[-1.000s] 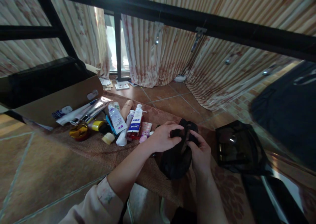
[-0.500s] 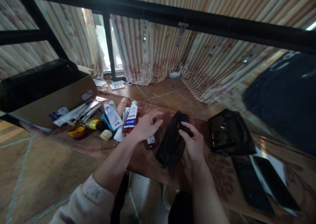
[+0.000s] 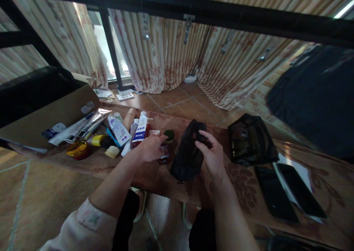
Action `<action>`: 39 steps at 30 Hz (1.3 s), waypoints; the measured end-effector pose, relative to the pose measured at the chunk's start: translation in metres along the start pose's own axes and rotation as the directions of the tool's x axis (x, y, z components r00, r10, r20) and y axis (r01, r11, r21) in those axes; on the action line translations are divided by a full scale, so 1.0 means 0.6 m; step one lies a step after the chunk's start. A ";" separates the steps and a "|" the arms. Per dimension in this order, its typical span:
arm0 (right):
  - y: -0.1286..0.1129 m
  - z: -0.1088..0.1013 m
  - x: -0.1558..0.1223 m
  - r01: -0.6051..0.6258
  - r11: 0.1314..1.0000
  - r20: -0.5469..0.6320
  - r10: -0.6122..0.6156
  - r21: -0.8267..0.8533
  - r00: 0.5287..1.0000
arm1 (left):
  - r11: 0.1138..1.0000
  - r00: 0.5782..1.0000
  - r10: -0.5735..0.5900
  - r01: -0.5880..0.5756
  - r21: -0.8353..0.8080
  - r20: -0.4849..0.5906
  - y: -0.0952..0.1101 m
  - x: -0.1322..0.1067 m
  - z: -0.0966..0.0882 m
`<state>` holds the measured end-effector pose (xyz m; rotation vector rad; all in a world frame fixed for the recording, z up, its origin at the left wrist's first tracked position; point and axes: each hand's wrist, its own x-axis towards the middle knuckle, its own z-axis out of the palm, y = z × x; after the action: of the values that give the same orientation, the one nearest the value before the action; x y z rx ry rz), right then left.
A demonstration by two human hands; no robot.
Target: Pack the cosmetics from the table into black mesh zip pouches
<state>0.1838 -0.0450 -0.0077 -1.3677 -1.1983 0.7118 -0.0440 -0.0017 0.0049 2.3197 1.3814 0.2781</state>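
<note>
My right hand (image 3: 212,149) pinches the upper rim of a black mesh pouch (image 3: 188,155) between thumb and fingers. The pouch stands on the brown cloth, its mouth partly spread. To its left, my left hand (image 3: 151,147) reaches low with fingers apart, over a small dark red bottle (image 3: 165,158). Whether the fingertips touch the bottle is hard to see. Just beyond those fingertips lies a round dark green lid or jar (image 3: 169,135). A white-and-blue tube (image 3: 140,127) and a purple-white tube (image 3: 119,129) lie left of this hand.
An open cardboard box (image 3: 52,120) stands at the left. Near it are an amber round container (image 3: 78,150), a yellow-capped item (image 3: 98,140) and a cream-coloured piece (image 3: 112,152). At the right sit another black mesh pouch (image 3: 250,142) and dark phone-like slabs (image 3: 301,190).
My left hand has moved left and down toward the dark red bottle, uncovering the dark green round item. My right hand keeps its hold on the pouch. The view has shifted slightly.
</note>
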 end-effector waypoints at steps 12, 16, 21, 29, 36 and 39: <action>0.004 0.008 0.000 0.014 1.000 0.028 -0.014 -0.024 1.000 | 0.983 0.969 -0.159 0.138 0.122 0.190 -0.007 0.011 0.003; 0.007 0.007 0.001 0.015 1.000 0.027 -0.014 -0.011 1.000 | 0.985 0.964 -0.163 0.145 0.099 0.212 -0.002 0.014 -0.004; 0.012 0.009 0.003 0.009 1.000 0.035 -0.009 0.015 0.999 | 0.987 0.967 -0.159 0.150 0.059 0.201 -0.005 0.016 -0.003; 0.011 0.013 0.005 -0.002 1.000 0.040 0.002 0.003 0.999 | 0.994 0.981 -0.099 0.090 0.064 0.164 -0.013 0.020 0.005; 0.012 0.017 0.007 0.010 1.000 0.034 -0.010 -0.008 0.999 | 0.996 0.965 -0.039 0.018 0.082 0.261 -0.002 0.007 0.000; 0.011 0.017 0.007 0.015 1.000 0.034 -0.015 -0.019 0.999 | 0.995 0.956 -0.063 0.037 0.095 0.286 0.008 0.002 -0.004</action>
<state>0.1770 -0.0367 -0.0148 -1.3665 -1.2439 0.7167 -0.0403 -0.0022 0.0092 2.2808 1.3248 -0.1373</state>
